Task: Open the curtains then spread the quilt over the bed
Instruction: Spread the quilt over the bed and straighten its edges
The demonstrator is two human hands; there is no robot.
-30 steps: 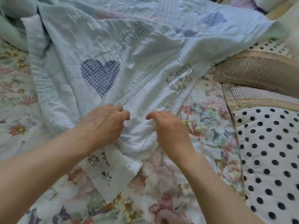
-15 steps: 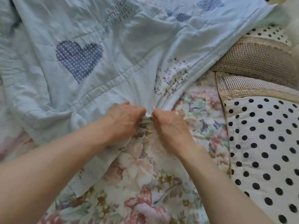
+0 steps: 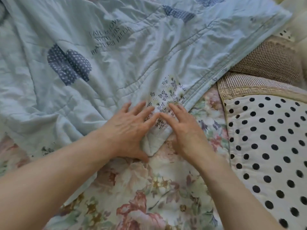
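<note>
1. The left hand lies flat on the quilt, fingers straight and fanned. It grips nothing. Its thumb runs along the folded corner.
2. The right hand is flat too, fingers straight and close together. The fingertips rest on the quilt's edge and the palm lies over the sheet. It holds nothing.
3. The index fingertips almost meet, so the corner sits between the two hands. This looks like pressing and smoothing that corner down, not pulling it.
4. The quilt spreads away from both hands, beyond the fingertips and off to the left. It is not yet even: creases run across it and the corner is doubled under.
5. The quilt is thin, soft, pale blue cloth, stitched in lines with a bound edge. It likely slides easily and keeps its wrinkles.
6. Beyond the left hand are a dotted navy heart and grey lettering. Just past the fingertips is a sprig patch.
7. The sheet under the wrists is a floral print in pink and cream, lying fairly flat.
8. Right of the right hand sits a padded dotted pillow. Beyond it is a tan checked pillow, which the quilt's edge touches.
9. The curtains are not in view.
</note>
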